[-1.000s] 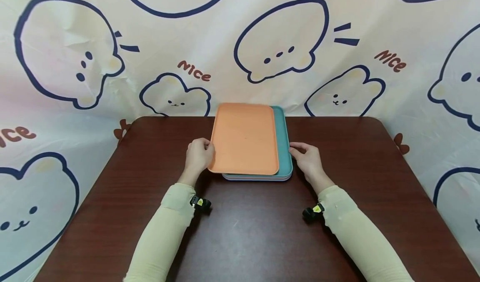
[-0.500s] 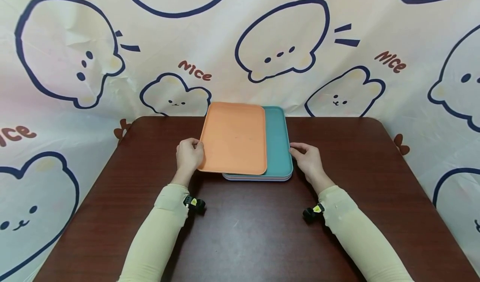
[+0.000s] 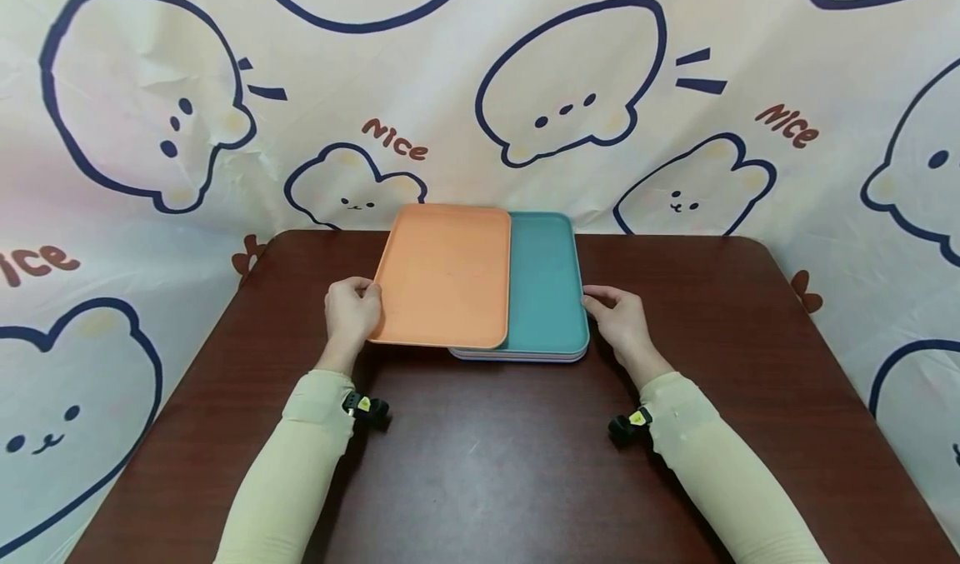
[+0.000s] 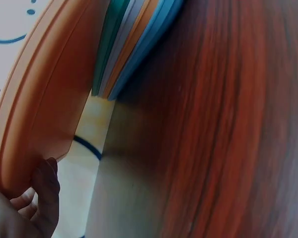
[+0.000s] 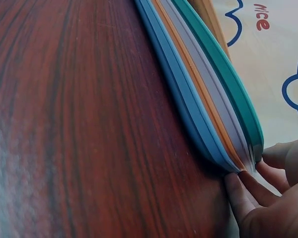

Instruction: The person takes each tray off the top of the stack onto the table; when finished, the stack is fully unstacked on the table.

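Observation:
My left hand pinches the left edge of an orange tray, thumb above and fingers curled beneath the rim in the left wrist view. The tray hangs out leftward, still overlapping the left part of a teal tray. The teal one tops a neat stack, with lavender, orange and blue trays below it. At the stack's right side, my right hand has its fingertips against the tray edges, fingers fairly straight.
The stack stands at the far side of a dark brown wooden table. A cream cloth with cartoon outlines hangs behind and beside the table. Each wrist bears a small black camera.
My left hand has slid the orange tray steadily leftward, baring more of the teal tray. The right hand stays at the stack's right edge, and the stack keeps its place.

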A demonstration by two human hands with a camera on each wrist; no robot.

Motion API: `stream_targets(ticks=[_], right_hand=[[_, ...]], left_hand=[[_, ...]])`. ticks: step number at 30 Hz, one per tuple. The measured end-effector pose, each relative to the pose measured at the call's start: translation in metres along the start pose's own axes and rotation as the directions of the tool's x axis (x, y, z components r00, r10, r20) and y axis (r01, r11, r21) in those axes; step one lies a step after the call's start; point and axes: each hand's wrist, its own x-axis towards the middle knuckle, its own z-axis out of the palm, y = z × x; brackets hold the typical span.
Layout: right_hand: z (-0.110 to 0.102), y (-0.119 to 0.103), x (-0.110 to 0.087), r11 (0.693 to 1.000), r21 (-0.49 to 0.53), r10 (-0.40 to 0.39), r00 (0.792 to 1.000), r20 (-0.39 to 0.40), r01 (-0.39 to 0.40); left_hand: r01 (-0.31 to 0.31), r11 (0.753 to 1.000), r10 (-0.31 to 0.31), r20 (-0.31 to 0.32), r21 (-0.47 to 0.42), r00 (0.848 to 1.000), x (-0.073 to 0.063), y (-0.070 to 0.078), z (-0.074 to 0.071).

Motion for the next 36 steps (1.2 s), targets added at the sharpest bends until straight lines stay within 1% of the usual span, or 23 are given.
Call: stream_targets(ticks=[5, 8, 12, 17, 23, 31, 36], right_hand=[[0.000, 0.001, 0.000, 1.000, -0.004, 0.003, 1.000, 0.003, -0.003], [-0.001, 0.001, 0.000, 1.000, -0.002, 0.002, 1.000, 0.002, -0.002], [-0.001, 0.001, 0.000, 1.000, -0.004, 0.000, 1.000, 0.002, 0.000], [-0.002, 0.000, 0.000, 1.000, -0.009, -0.004, 1.000, -0.001, 0.004], [-0.003, 0.002, 0.002, 1.000, 0.005, -0.003, 1.000, 0.003, 0.003], [-0.002, 0.002, 0.003, 1.000, 0.003, -0.003, 1.000, 0.001, 0.003], [-0.002, 0.003, 0.003, 1.000, 0.004, -0.006, 1.000, -0.007, 0.006]], left_hand=[[0.019, 1.000, -0.019, -0.011, -0.005, 1.000, 0.003, -0.009, -0.014], [0.030, 1.000, -0.030, -0.002, -0.007, 1.000, 0.005, -0.016, -0.024], [0.043, 0.999, -0.043, -0.018, -0.017, 0.999, 0.009, -0.024, -0.039], [0.086, 0.996, -0.087, -0.030, -0.019, 0.996, 0.015, -0.035, -0.056], [0.157, 0.987, -0.157, -0.037, 0.013, 0.987, 0.021, -0.049, -0.071], [0.194, 0.977, -0.191, -0.038, 0.086, 0.981, 0.030, -0.069, -0.087], [0.207, 0.970, -0.204, -0.036, 0.124, 0.978, 0.038, -0.083, -0.097]])
